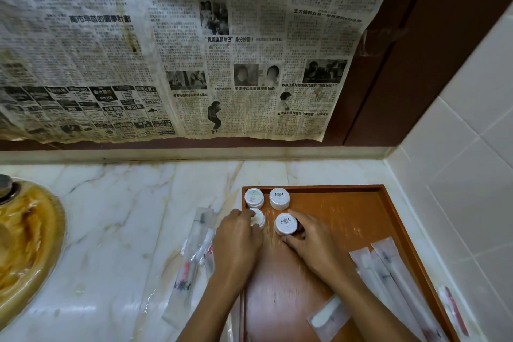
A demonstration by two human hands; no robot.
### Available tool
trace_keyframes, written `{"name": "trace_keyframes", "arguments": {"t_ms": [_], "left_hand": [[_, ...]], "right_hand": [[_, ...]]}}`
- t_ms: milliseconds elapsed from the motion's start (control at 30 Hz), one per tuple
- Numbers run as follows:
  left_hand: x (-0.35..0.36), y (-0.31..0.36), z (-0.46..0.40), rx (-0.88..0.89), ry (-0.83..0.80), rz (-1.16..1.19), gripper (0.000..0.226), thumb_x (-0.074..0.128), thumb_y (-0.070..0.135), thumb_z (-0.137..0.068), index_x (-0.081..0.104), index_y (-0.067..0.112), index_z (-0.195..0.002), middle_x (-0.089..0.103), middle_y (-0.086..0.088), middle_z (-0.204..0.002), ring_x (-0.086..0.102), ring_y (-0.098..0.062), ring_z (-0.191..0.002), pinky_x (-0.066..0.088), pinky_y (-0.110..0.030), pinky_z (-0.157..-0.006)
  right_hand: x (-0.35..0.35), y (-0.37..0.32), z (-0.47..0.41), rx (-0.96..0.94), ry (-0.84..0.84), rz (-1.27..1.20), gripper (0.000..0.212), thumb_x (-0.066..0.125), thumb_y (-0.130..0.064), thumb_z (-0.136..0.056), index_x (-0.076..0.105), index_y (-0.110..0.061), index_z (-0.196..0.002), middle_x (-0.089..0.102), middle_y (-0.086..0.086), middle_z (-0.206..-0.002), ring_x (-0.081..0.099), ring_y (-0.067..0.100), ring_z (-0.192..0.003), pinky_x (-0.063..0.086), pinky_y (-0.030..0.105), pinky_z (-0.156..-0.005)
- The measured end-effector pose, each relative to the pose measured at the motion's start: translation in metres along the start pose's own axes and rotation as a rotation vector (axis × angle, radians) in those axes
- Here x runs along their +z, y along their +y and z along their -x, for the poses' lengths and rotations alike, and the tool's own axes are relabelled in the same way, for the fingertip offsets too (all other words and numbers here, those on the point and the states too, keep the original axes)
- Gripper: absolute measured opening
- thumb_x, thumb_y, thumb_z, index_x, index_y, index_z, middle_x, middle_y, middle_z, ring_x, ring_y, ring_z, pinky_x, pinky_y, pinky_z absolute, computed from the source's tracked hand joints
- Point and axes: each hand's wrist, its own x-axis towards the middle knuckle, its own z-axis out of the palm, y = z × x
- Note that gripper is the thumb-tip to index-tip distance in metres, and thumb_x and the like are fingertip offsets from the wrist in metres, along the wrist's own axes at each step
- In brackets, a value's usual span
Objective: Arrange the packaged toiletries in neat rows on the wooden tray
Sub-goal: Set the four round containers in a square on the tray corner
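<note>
A wooden tray [344, 203] lies on the marble counter at the right. Two round white packs stand at its far left corner, one with a pale green label [254, 197] and one with a dark emblem [279, 198]. My left hand [238, 241] holds a third round pack [258, 218] just in front of the green one. My right hand [313, 244] grips a fourth round pack [285, 224] with a dark emblem beside it. Several long wrapped packs [388, 272] lie along the tray's right side. A small flat white sachet [329, 316] lies near my right forearm.
Clear-wrapped long packs [191, 258] lie on the marble counter [125, 230] left of the tray. A stained basin [25, 244] sits at the far left. Newspaper [166, 50] covers the wall behind. A tiled wall [458, 189] stands close on the right, with another wrapped pack [455, 311] beside the tray.
</note>
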Motion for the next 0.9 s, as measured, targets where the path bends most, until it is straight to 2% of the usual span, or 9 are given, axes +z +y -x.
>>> {"name": "trace_keyframes", "arguments": {"t_ms": [33,100,300,433,600,733,800,900], "left_hand": [[0.0,-0.005,-0.004,0.013,0.001,0.0,0.025,0.054,0.017,-0.086,0.067,0.016,-0.108,0.063,-0.005,-0.102,0.058,-0.026,-0.099,0.044,-0.034,-0.073],[0.001,-0.014,-0.009,0.036,-0.017,-0.018,0.022,0.059,0.021,-0.085,0.068,0.016,-0.105,0.061,-0.003,-0.103,0.054,-0.024,-0.102,0.046,-0.034,-0.073],[0.007,-0.026,-0.015,0.089,-0.058,-0.045,0.035,0.069,0.04,-0.082,0.069,0.021,-0.111,0.059,0.002,-0.105,0.053,-0.019,-0.103,0.05,-0.035,-0.072],[0.011,-0.028,-0.016,0.142,-0.046,-0.066,0.032,0.067,0.039,-0.084,0.07,0.022,-0.11,0.06,0.003,-0.105,0.053,-0.019,-0.103,0.05,-0.035,-0.07],[0.013,-0.028,-0.018,0.178,-0.05,-0.063,0.029,0.065,0.035,-0.086,0.07,0.021,-0.111,0.06,0.002,-0.107,0.053,-0.019,-0.103,0.046,-0.03,-0.071],[0.014,-0.027,-0.018,0.159,-0.066,-0.059,0.034,0.067,0.037,-0.083,0.068,0.02,-0.113,0.06,0.003,-0.112,0.049,-0.02,-0.108,0.048,-0.033,-0.074],[0.014,-0.028,-0.018,0.176,-0.051,-0.066,0.031,0.067,0.036,-0.083,0.068,0.02,-0.11,0.061,0.005,-0.112,0.048,-0.02,-0.106,0.047,-0.033,-0.069],[0.013,-0.03,-0.02,0.238,-0.031,-0.086,0.022,0.07,0.033,-0.08,0.069,0.019,-0.098,0.065,0.008,-0.101,0.051,-0.02,-0.096,0.039,-0.028,-0.058]], "right_hand": [[0.002,0.001,0.0,0.002,0.017,-0.001,0.051,0.08,-0.016,-0.075,0.063,-0.019,-0.123,0.066,-0.002,-0.112,0.059,0.014,-0.099,0.051,0.029,-0.082],[0.006,0.001,-0.002,-0.01,0.044,0.0,0.045,0.079,-0.019,-0.076,0.065,-0.021,-0.119,0.067,-0.005,-0.107,0.061,0.012,-0.095,0.053,0.033,-0.079],[0.016,0.001,-0.008,-0.015,0.109,0.001,0.04,0.077,-0.019,-0.077,0.065,-0.025,-0.114,0.067,-0.007,-0.1,0.061,0.01,-0.089,0.054,0.032,-0.074],[0.017,-0.001,-0.009,-0.006,0.115,0.025,0.041,0.077,-0.02,-0.078,0.064,-0.024,-0.117,0.066,-0.007,-0.101,0.061,0.009,-0.089,0.053,0.027,-0.074],[0.017,0.0,-0.01,-0.011,0.114,0.031,0.042,0.077,-0.02,-0.078,0.064,-0.023,-0.117,0.066,-0.007,-0.102,0.06,0.009,-0.09,0.053,0.029,-0.076],[0.016,0.001,-0.009,-0.001,0.093,0.032,0.048,0.079,-0.026,-0.075,0.062,-0.023,-0.12,0.065,-0.007,-0.103,0.06,0.009,-0.092,0.053,0.029,-0.077],[0.016,0.001,-0.01,0.002,0.095,0.033,0.047,0.078,-0.027,-0.075,0.062,-0.023,-0.119,0.064,-0.007,-0.101,0.059,0.009,-0.09,0.052,0.028,-0.076],[0.017,0.002,-0.01,-0.006,0.1,0.034,0.044,0.078,-0.026,-0.076,0.063,-0.023,-0.118,0.065,-0.006,-0.1,0.06,0.01,-0.089,0.052,0.029,-0.075]]}}
